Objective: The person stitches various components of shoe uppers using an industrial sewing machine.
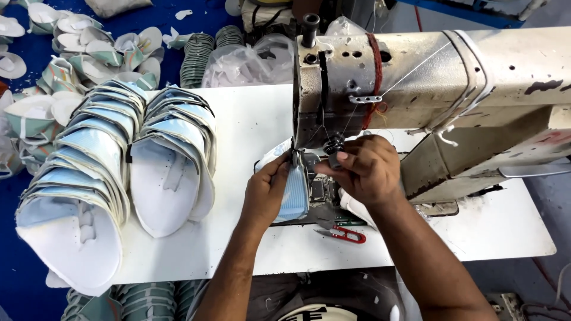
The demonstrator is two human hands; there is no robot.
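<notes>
Head view is showing both hands working under the needle area of a sewing machine (428, 89) standing along the desk's far edge toward the right. Left hand (267, 193) is pinching a light blue cap piece (295, 199), fingers closed narrowly on its upper edge, just beside the needle. Right hand (363, 169) is curling narrowly at the same spot, fingertips touching the needle bar area; whether it is gripping thread cannot be told. The piece is lying on the machine bed near the desk's middle, partly hidden by both hands.

Red snips (345, 235) are lying on the desk (250, 119) near its front edge, just below the hands. Two long stacks of nested cap pieces (119, 178) are occupying the desk's left edge, well apart from the hands. Clear plastic bags (250, 62) are sitting behind the desk's far edge.

The desk surface is white. A blue floor (30, 59) is carrying loose brims and more stacks (77, 41) beyond the left corner.
</notes>
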